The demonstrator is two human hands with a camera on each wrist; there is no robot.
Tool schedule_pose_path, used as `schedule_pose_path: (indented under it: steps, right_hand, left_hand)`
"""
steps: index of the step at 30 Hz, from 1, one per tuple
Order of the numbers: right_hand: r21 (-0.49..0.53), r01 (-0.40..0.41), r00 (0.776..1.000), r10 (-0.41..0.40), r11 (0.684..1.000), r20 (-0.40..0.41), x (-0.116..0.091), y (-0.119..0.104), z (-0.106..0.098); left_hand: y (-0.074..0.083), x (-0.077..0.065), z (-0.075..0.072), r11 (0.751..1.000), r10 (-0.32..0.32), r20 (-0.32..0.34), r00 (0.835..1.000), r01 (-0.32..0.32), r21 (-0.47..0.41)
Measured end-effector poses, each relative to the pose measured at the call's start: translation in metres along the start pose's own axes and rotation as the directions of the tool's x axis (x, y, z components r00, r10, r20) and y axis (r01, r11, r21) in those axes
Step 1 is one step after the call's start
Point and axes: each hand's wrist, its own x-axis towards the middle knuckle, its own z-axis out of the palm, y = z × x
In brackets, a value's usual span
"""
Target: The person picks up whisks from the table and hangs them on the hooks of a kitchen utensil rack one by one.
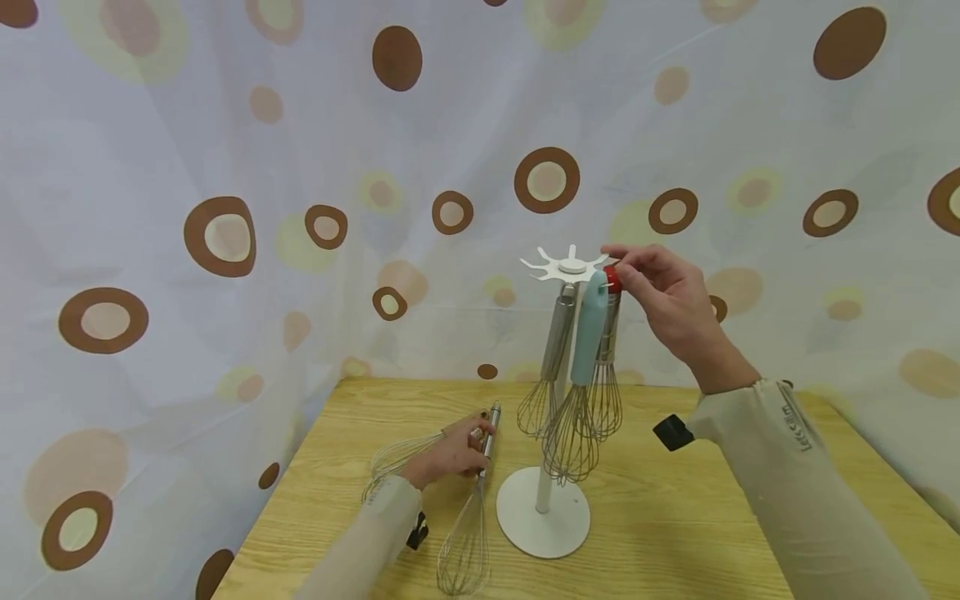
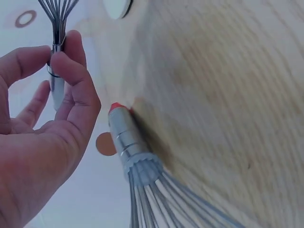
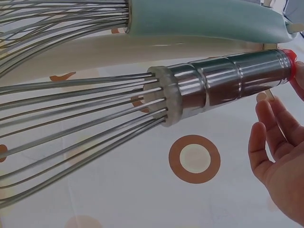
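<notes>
Our right hand (image 1: 675, 304) pinches a red-ended whisk (image 3: 223, 83) at the stand (image 1: 543, 537); our left hand (image 1: 450, 454) grips a slim whisk (image 1: 481, 479) left of its base. Only the left wrist view shows another whisk's (image 2: 130, 140) red tip. Tabletop (image 1: 720, 500) extends rightward.

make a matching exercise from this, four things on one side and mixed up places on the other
Things
1. left hand
2. right hand
3. teal handle
4. round base

Places
a. at the foot of the white pole
b. on a silver whisk handle
c. hanging from the rack top
d. at a red cap

Pairs: 1-b, 2-d, 3-c, 4-a
</notes>
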Motion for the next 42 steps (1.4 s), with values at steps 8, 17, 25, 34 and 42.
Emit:
schedule_pose_path:
  steps: [8,17,25,34,42]
  right_hand:
    - [-0.007,-0.001,1.000,0.001,1.000,-0.004,0.000,0.000,0.000]
    - [0.001,-0.005,1.000,0.005,1.000,-0.013,-0.002,0.000,0.001]
    - [0.010,-0.010,1.000,0.010,1.000,-0.023,-0.001,0.001,0.002]
    - [0.003,-0.012,0.999,0.012,1.000,-0.032,-0.001,0.000,0.003]
    - [-0.011,-0.013,0.999,0.013,1.000,-0.034,-0.001,0.000,0.003]
  left_hand:
    - [0.016,-0.008,-0.015,0.998,0.053,-0.119,0.991,-0.058,-0.038]
    - [0.078,-0.035,-0.027,0.979,0.183,-0.220,0.958,-0.199,-0.052]
    - [0.097,-0.038,-0.034,0.933,0.307,-0.277,0.911,-0.345,-0.101]
    - [0.131,-0.053,-0.026,0.858,0.439,-0.246,0.864,-0.484,-0.171]
    - [0.154,-0.063,-0.026,0.842,0.492,-0.206,0.846,-0.523,-0.134]
